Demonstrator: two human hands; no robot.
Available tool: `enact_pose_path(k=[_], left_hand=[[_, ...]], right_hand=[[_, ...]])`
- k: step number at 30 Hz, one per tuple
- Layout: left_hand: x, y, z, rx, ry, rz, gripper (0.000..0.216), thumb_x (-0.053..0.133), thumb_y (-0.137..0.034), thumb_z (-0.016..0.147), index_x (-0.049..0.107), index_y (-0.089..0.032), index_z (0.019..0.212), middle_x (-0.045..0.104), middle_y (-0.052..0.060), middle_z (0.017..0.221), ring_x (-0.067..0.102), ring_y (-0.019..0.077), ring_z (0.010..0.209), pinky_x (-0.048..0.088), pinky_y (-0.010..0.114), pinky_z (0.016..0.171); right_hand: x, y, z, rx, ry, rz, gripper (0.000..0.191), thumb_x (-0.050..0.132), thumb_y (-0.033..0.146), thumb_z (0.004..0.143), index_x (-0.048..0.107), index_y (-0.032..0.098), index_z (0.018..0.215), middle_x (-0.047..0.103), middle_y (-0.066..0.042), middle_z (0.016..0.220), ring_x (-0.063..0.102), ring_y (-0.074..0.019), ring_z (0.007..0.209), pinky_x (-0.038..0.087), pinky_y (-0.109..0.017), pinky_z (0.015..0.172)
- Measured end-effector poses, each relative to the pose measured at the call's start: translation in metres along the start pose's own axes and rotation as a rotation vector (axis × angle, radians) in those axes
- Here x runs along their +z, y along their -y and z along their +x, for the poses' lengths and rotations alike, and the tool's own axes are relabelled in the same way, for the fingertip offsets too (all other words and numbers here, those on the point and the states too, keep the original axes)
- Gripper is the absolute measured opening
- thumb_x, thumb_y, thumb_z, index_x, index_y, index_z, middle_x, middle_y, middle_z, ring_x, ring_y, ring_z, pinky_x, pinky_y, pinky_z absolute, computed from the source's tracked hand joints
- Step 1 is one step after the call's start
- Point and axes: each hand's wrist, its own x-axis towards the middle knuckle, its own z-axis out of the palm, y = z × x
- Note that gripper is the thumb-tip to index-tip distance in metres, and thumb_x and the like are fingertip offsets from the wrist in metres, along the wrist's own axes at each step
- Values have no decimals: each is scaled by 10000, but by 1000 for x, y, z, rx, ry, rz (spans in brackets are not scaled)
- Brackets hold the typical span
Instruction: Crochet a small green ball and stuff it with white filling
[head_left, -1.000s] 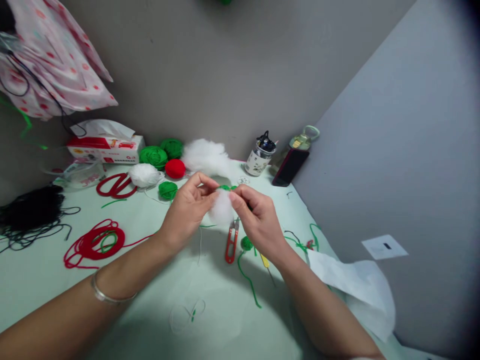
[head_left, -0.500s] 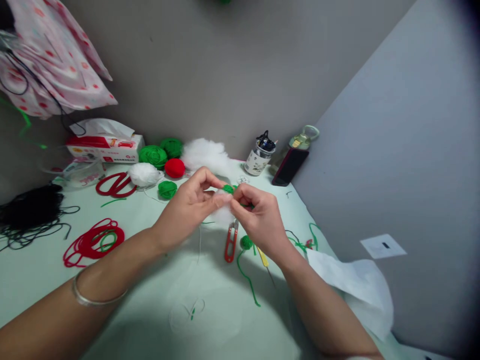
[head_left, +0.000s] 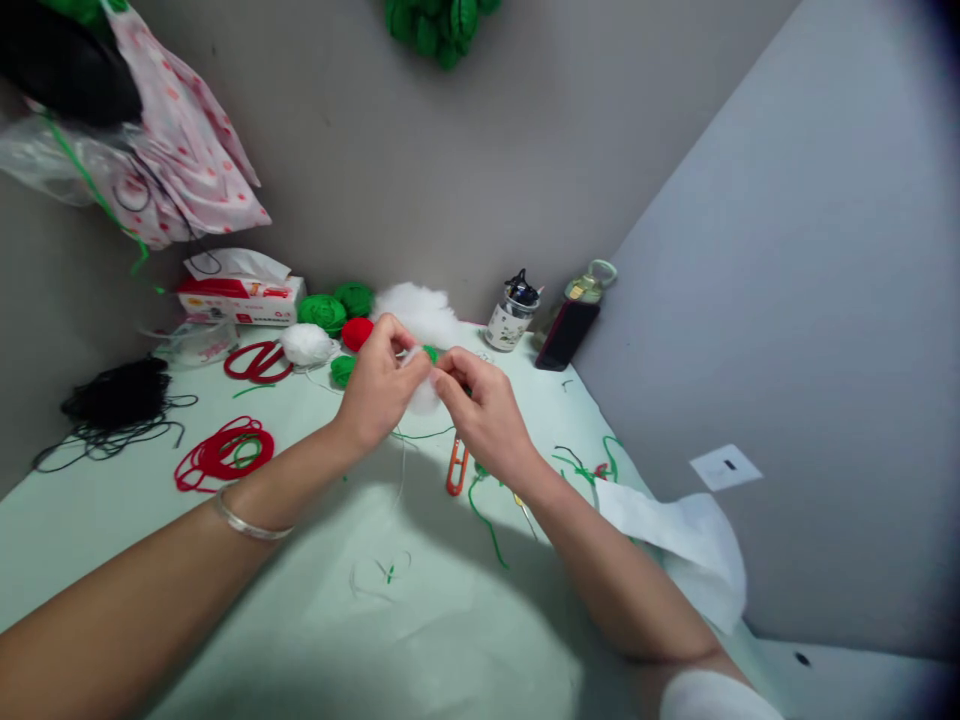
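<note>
My left hand (head_left: 375, 395) pinches a small green crocheted piece (head_left: 430, 354) together with a tuft of white stuffing (head_left: 425, 397). My right hand (head_left: 486, 415) meets it from the other side, thumb and fingers closed at the edge of the same piece. The fingers cover most of the piece. Below the right hand lie orange-handled thread snips (head_left: 457, 468), partly hidden. A green yarn tail (head_left: 491, 530) trails from a small green piece mostly behind the right wrist. Beside it shows a thin yellow-handled hook (head_left: 525, 510).
Green yarn balls (head_left: 322, 313), a white ball (head_left: 309, 344), a red ball (head_left: 357, 333) and fluffy stuffing (head_left: 418, 313) line the back. Red-handled scissors (head_left: 259, 362), red cord (head_left: 225, 455) and black yarn (head_left: 124, 393) lie left. A jar (head_left: 511, 322) and phone (head_left: 568, 335) stand back right.
My view has tilted up and turned a little, bringing a green hanging bunch into sight at the top. Both hands stay close together on the crocheted piece, their fingers shifting slightly.
</note>
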Motion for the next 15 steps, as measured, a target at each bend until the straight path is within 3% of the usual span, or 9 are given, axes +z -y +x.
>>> enact_pose_path(k=[4,5,7,9,11,15], left_hand=[[-15,-22,-17,50,-103,-62,235,735,-244,829,504,-258,870,534,-62,759,467,119,617,363,285,569],[-21,-29,-22,60,-124,-83,240,732,-271,852,495,-264,889,538,-67,767,468,113,602,364,284,562],[-36,-42,-35,75,-155,-98,286,770,-272,850,490,-269,908,552,-72,793,490,105,618,377,276,576],[-49,-50,-51,69,-150,-58,266,785,-256,849,530,-268,922,594,-58,836,511,111,646,376,274,577],[-55,-49,-70,48,-122,-19,215,780,-227,836,583,-263,913,631,-31,866,553,138,704,391,284,591],[-50,-31,-110,-40,-72,67,188,780,-230,788,618,-262,878,661,-5,907,613,200,874,465,314,730]], right_hand=[[-13,20,-14,-91,142,96,146,540,308,1000,640,224,935,648,22,818,540,-124,677,441,-274,680],[-22,22,-19,-109,156,84,158,539,316,1012,668,230,1046,708,-12,995,604,-128,755,483,-285,756],[-43,20,-33,-106,49,-11,247,567,327,1012,648,250,1232,686,-66,1316,665,-142,876,514,-319,867],[-60,8,-51,21,-20,-261,309,557,284,1009,621,231,1307,718,-86,1261,686,-179,945,504,-342,901],[-69,-11,-70,259,143,-630,335,533,255,1013,616,252,1337,768,-60,1103,691,-211,958,472,-349,881],[-62,-52,-103,398,239,-745,433,601,135,896,659,220,1317,788,-101,1050,699,-266,927,407,-342,774]])
